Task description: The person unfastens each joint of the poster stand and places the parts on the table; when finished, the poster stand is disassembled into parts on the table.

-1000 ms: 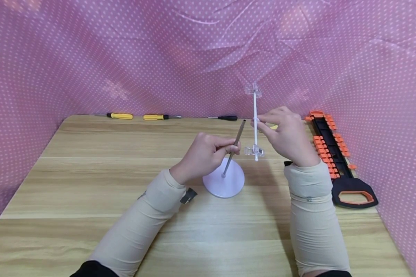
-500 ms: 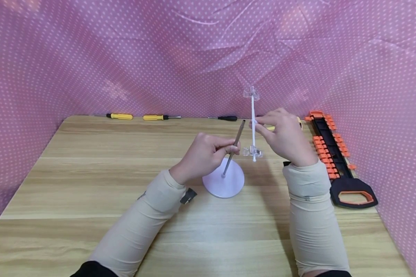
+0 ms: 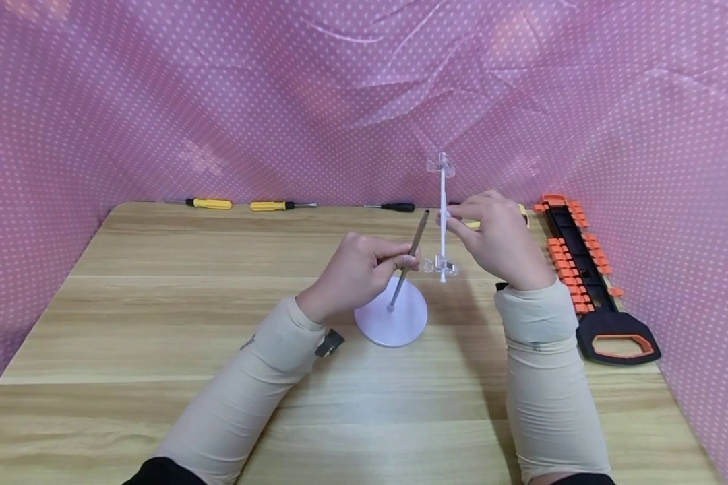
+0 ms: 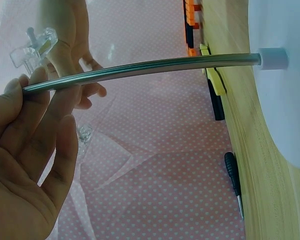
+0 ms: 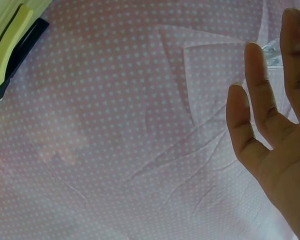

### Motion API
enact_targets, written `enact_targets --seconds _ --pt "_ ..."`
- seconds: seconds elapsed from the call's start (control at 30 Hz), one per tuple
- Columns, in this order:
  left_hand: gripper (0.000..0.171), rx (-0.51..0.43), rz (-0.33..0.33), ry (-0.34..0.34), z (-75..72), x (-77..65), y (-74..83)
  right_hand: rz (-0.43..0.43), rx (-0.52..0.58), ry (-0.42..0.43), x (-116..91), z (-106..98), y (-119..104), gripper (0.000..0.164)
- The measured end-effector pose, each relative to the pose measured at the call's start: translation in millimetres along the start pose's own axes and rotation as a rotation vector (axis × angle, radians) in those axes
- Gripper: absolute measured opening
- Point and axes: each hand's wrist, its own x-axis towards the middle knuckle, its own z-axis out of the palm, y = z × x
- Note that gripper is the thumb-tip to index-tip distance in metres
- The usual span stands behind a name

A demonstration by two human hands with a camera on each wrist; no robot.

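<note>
My left hand (image 3: 354,273) pinches a slim metal rod (image 4: 165,66) near its upper end. The rod rises, slightly tilted, from a collar on a white round base (image 3: 409,320) standing on the table. To its right, my right hand (image 3: 503,232) pinches a thin white bar (image 3: 443,236) at the middle between thumb and fingertips. A clear plastic clip sits at each end of the bar: a far clip (image 3: 441,164) and a near clip (image 3: 441,267). The bar is raised close beside the rod's open top. In the right wrist view the pinching fingertips are out of frame.
Along the back edge lie two yellow screwdrivers (image 3: 212,203) and a black screwdriver (image 3: 398,207). A yellow-and-black handled tool (image 5: 10,55) lies behind my right hand. At right stands a black rack with orange clips (image 3: 582,256). Pink dotted cloth (image 3: 291,108) surrounds the table.
My right hand has shifted the white bar slightly left and its far end lower in view, mostly in the first half second. The left hand, rod and base stay put.
</note>
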Motion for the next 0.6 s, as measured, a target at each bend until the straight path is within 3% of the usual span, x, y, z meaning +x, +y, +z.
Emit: enact_targets --seconds 0.6 --pt "0.017 0.012 -0.003 0.001 -0.1 -0.2 -0.9 0.003 -0.064 -0.051 1.5 2.2 3.7 0.026"
